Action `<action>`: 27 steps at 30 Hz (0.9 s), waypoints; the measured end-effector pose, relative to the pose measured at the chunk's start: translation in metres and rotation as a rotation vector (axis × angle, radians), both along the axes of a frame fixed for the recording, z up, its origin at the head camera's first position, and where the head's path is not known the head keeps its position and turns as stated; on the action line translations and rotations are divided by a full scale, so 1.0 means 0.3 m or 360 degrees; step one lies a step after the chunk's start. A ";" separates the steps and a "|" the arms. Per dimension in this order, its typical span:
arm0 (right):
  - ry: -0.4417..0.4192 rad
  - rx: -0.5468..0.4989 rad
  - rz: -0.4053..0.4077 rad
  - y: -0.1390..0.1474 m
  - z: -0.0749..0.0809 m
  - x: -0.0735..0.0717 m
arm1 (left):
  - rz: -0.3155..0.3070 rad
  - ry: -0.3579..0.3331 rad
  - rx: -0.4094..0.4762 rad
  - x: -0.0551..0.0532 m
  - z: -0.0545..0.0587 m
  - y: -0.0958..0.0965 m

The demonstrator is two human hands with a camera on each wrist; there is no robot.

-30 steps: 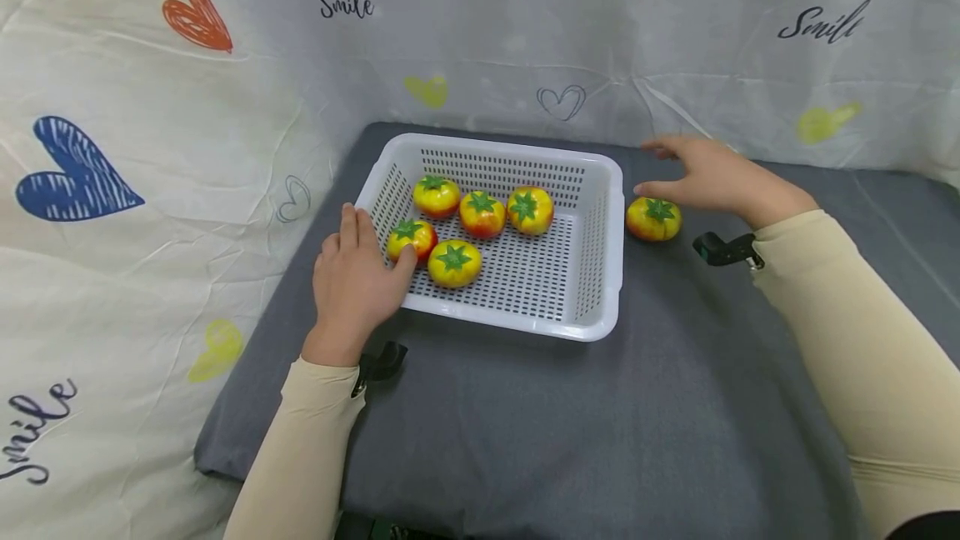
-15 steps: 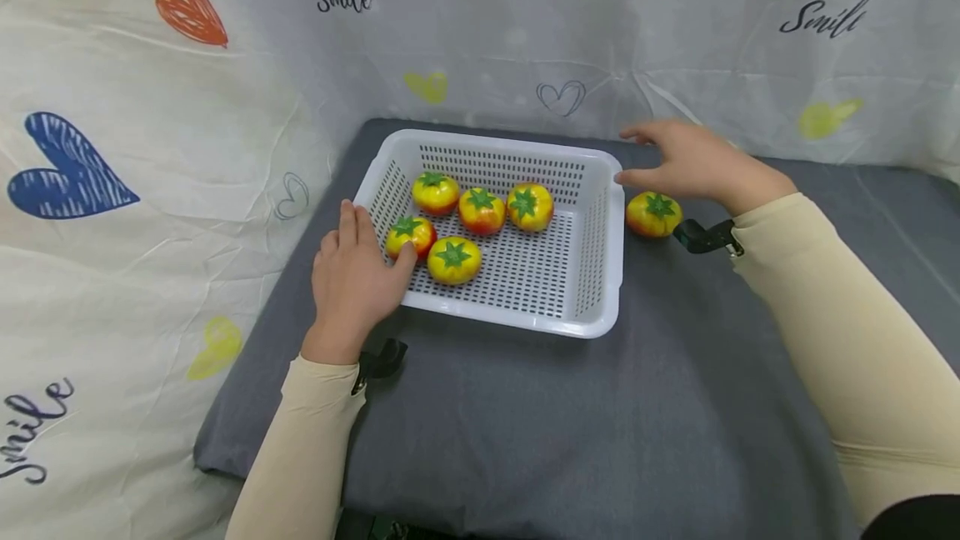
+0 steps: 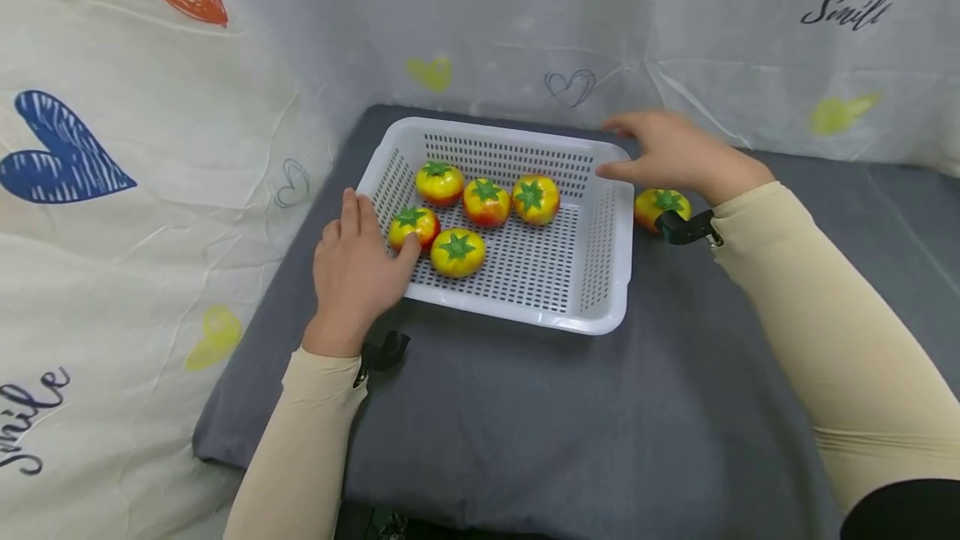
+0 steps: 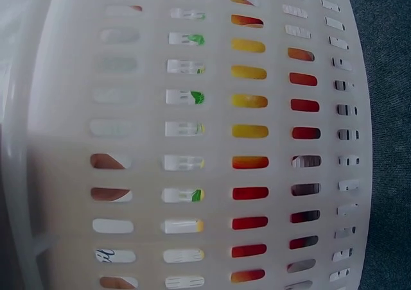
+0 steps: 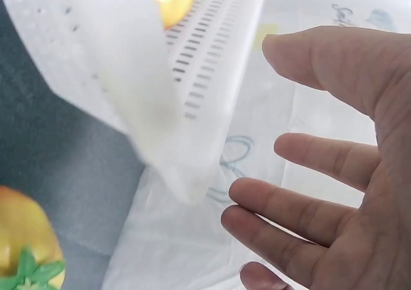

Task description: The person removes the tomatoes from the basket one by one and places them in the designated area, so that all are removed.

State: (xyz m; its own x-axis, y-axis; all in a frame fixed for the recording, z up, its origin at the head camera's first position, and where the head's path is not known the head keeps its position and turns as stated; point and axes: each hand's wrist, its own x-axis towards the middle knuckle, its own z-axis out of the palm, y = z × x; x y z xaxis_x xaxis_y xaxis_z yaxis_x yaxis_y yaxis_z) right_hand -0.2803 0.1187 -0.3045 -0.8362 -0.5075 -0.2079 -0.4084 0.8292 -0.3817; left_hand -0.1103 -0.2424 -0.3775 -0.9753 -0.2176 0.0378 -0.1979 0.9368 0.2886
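A white perforated plastic basket [image 3: 517, 319] stands on the grey cloth, with several shiny yellow-red fruits [image 3: 457, 252] with star-shaped green tops grouped in its left half. My left hand [image 3: 360, 265] rests at the basket's left side, fingers extended along the rim and thumb reaching over it near a fruit. In the left wrist view the slotted basket wall [image 4: 212, 113] fills most of the picture. My right hand [image 3: 678, 152] hovers over the far right corner of the basket, fingers spread and holding nothing. Outside the basket, another such fruit [image 3: 660, 205] lies partly hidden below the right hand.
A grey cloth [image 3: 525, 423] covers the table. Behind and to the left hangs a white curtain [image 3: 480, 15] printed with hearts and "Smile". The table's back edge runs close behind the basket. A dark rounded object [image 3: 903, 511] shows at the lower right.
My right hand has moved left, from above the loose fruit to the basket's right corner. My left hand stays at the basket's left side. The head view has shifted slightly.
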 end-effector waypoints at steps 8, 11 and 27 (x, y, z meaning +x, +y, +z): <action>-0.0017 -0.0024 0.0065 -0.051 0.010 0.003 | -0.0002 -0.0012 -0.0006 -0.005 0.003 0.003; -0.0024 -0.0014 0.0085 -0.081 0.010 0.005 | 0.0003 -0.0015 -0.0012 -0.005 0.003 0.003; 0.0031 -0.0084 0.0200 -0.170 -0.030 0.007 | 0.0011 -0.0037 -0.0024 -0.001 0.005 0.000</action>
State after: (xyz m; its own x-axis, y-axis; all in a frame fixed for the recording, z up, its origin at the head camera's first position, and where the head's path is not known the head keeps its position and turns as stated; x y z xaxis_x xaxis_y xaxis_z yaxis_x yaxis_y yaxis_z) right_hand -0.2781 0.0678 -0.3134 -0.7691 -0.6181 -0.1627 -0.5153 0.7502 -0.4144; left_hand -0.1107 -0.2424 -0.3760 -0.9744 -0.2241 0.0185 -0.2109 0.9396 0.2697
